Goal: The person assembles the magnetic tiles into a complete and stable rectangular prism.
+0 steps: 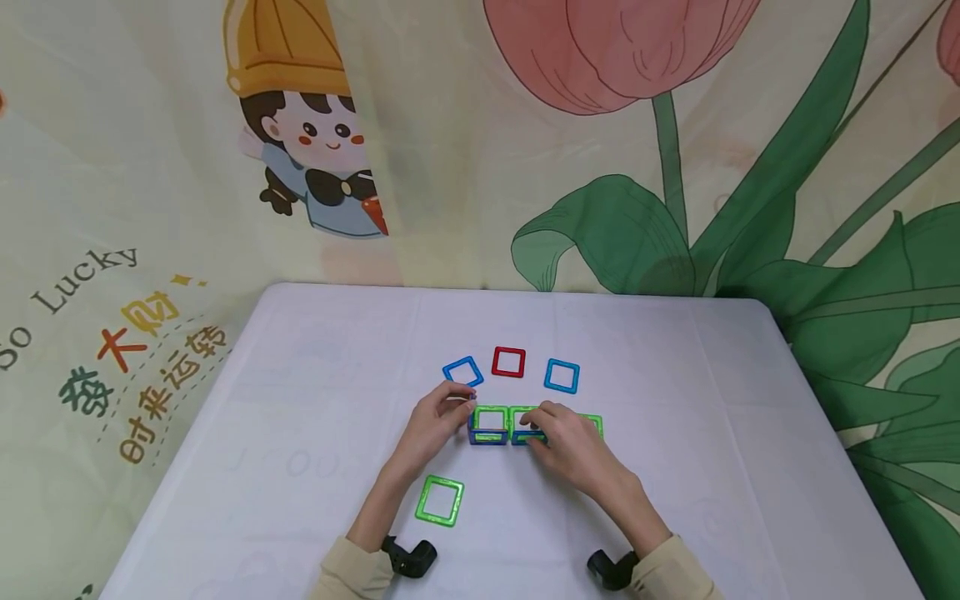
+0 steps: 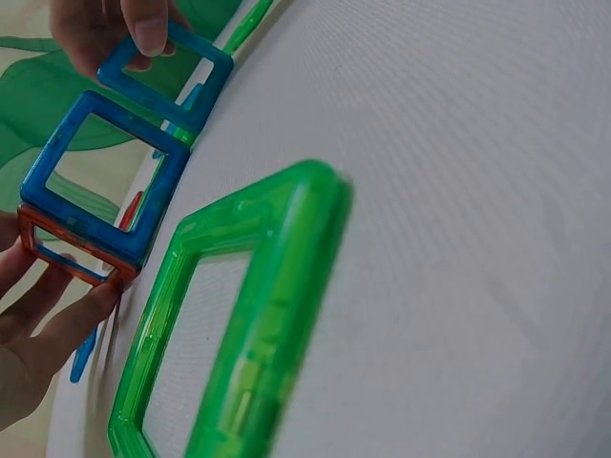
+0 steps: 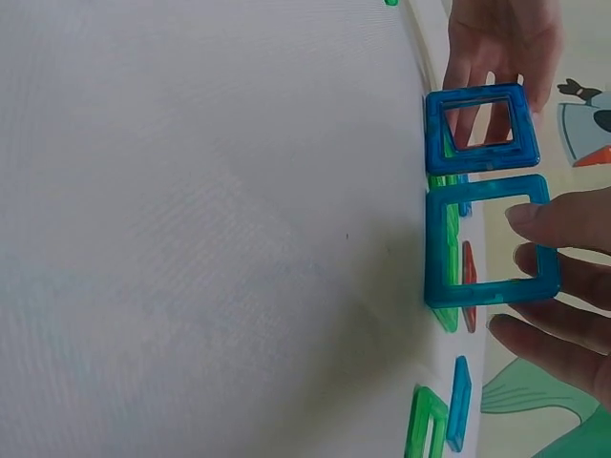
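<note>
Green square magnetic tiles (image 1: 492, 408) lie flat in a row in the middle of the table. Along the row's near side, a blue magnetic tile (image 2: 167, 196) stands upright at the left end. My left hand (image 1: 437, 417) pinches a red magnetic tile (image 2: 81, 238) between thumb and fingers, against that blue tile's left edge. Beside it, my right hand (image 1: 573, 442) pinches another blue magnetic tile (image 3: 437, 243) by its upper edge, thumb on the near face. This second tile stands over the row with a narrow gap to the first. The right hand covers part of the row.
Behind the row lie a loose blue tile (image 1: 457, 362), a red tile (image 1: 509, 349) and a second loose blue tile (image 1: 562, 362). One green tile (image 1: 446, 480) lies nearer the left forearm. The white tabletop (image 1: 712, 400) ends at a printed backdrop (image 1: 450, 167).
</note>
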### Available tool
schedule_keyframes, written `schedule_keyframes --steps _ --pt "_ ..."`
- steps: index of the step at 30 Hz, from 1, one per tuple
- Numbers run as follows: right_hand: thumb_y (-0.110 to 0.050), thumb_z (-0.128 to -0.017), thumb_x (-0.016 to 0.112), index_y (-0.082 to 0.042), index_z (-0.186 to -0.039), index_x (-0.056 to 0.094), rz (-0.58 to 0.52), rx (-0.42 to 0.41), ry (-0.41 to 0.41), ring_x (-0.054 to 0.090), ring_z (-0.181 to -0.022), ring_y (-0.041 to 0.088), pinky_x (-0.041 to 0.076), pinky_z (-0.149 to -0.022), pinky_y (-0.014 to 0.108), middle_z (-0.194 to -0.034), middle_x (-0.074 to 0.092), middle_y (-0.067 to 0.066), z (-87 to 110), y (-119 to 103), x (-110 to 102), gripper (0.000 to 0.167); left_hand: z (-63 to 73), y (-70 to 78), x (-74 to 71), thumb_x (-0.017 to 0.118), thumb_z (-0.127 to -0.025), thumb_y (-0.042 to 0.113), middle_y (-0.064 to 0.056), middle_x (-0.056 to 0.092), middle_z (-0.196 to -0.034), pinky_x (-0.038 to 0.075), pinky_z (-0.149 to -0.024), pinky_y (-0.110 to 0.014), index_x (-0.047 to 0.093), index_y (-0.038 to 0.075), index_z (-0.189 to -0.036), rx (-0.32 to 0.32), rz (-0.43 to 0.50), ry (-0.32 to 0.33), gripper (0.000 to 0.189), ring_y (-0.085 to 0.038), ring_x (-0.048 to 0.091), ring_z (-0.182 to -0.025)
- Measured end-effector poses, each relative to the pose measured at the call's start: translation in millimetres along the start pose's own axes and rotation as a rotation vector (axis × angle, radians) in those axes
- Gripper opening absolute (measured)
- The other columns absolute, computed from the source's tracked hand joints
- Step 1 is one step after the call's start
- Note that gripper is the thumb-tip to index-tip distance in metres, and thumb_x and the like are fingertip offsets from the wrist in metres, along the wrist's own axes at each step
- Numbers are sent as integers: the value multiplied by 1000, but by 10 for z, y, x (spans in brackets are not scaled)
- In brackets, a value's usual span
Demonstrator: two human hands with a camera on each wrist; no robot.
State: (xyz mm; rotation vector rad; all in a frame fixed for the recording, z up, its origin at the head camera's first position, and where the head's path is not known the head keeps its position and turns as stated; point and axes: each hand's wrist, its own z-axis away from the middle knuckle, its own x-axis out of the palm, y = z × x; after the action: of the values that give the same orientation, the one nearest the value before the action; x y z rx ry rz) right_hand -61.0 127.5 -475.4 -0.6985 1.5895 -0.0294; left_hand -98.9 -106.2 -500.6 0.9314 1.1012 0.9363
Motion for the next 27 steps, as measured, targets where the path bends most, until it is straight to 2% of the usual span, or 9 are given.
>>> schedule_keyframes --steps 9,18,27 --pt "-17 -78 91 -14 -124 71 9 46 -8 69 -104 18 61 -87 35 -116 73 3 84 72 -55 50 -6 -18 -7 66 -101 23 -8 67 -130 56 -93 -35 65 10 -128 8 31 -19 30 -23 65 -115" --pt "-14 -79 89 -10 -123 71 3 56 -5 69 -102 19 61 -82 36 -114 73 4 180 207 -93 48 -5 -21 -22 65 -102 24 -7 68 -130 55 -93 -34 65 11 -128 11 27 -24 29 -22 65 -115" --pt "-12 -80 89 -9 -124 71 42 104 -11 66 -106 21 61 -88 36 -116 71 6 217 311 -114 48 -13 -20 -8 66 -102 26 -8 67 -132 56 -95 -37 65 10 -129 13 39 -24 32 -23 64 -119"
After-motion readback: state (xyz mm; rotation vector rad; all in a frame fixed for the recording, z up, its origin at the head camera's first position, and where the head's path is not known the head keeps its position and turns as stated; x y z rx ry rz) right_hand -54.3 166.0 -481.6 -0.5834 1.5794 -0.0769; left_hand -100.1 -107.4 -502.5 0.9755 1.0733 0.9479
